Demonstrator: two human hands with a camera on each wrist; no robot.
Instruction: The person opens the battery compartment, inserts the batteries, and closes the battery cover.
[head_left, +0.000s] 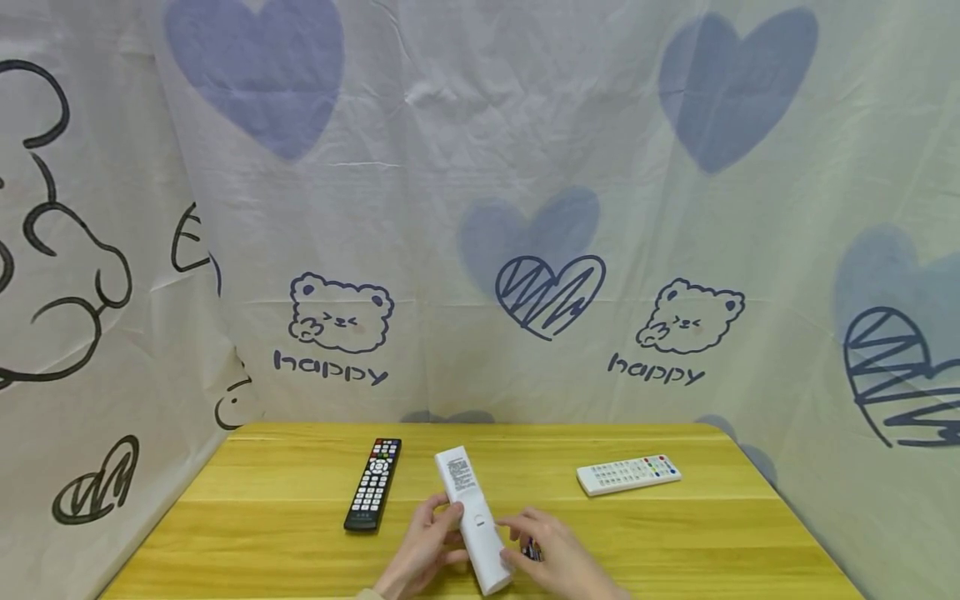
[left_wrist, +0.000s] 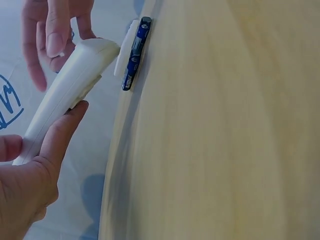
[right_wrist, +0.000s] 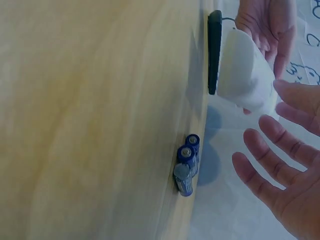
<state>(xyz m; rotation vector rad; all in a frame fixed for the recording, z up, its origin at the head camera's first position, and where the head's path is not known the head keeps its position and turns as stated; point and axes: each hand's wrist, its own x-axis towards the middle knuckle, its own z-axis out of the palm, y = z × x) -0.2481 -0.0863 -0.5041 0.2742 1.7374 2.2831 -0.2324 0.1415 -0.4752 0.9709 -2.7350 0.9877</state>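
Observation:
My left hand (head_left: 424, 546) grips a white remote control (head_left: 477, 525) above the wooden table, its thumb on one edge and fingers under the other side. The remote's back faces up, with printed text at the far end and a small catch mark near the middle. Beside its right edge is my right hand (head_left: 558, 552); its fingers are spread and relaxed in the right wrist view, with a fingertip right at the remote's edge. Below that hand several blue batteries (right_wrist: 186, 155) lie together on the table, mostly hidden by it in the head view.
A black remote control (head_left: 373, 485) lies left of my hands on the table (head_left: 247, 517). Farther off to the right lies another white remote control (head_left: 628, 475), buttons up. A cloth printed with hearts and bears (head_left: 450, 208) hangs behind the table.

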